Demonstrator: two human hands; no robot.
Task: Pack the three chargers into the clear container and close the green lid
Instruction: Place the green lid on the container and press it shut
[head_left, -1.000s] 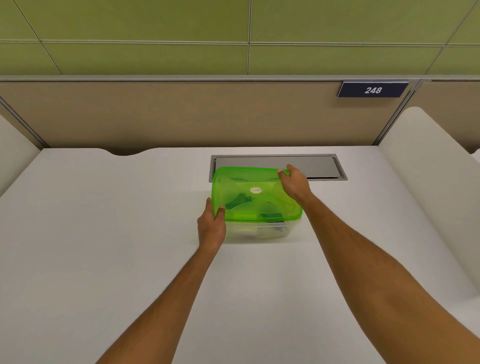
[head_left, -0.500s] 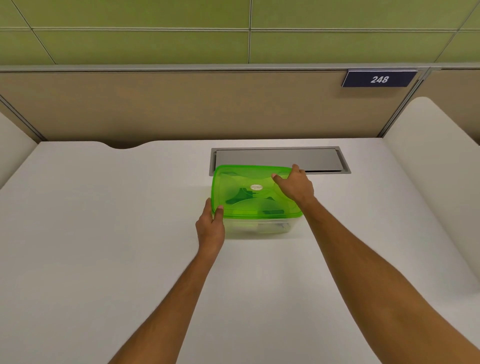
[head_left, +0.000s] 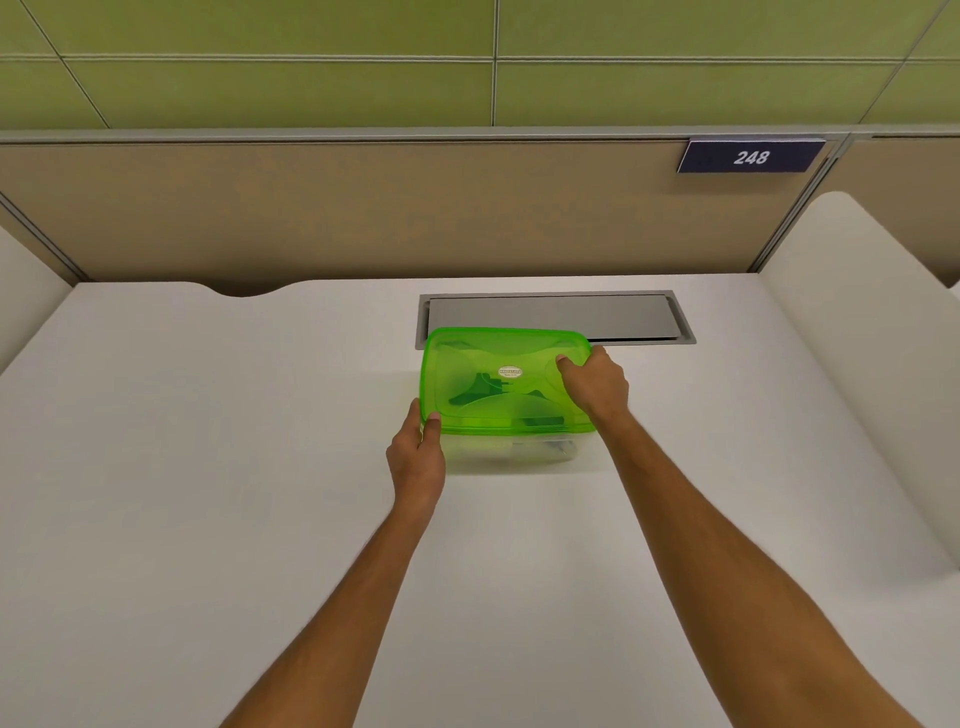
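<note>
The green translucent lid lies flat on top of the clear container in the middle of the white desk. Dark charger shapes show through the lid and the clear wall; how many there are cannot be told. My left hand grips the container's near left corner, thumb on the lid's edge. My right hand rests on the lid's right side, fingers curled and pressing down on it.
A grey metal cable hatch is set into the white desk just behind the container. A tan partition with a sign reading 248 stands behind. White curved dividers rise on both sides.
My right hand has slid from the lid's far right corner onto the lid's right side. The lid has settled flat. My left hand has stayed at the near left corner.
</note>
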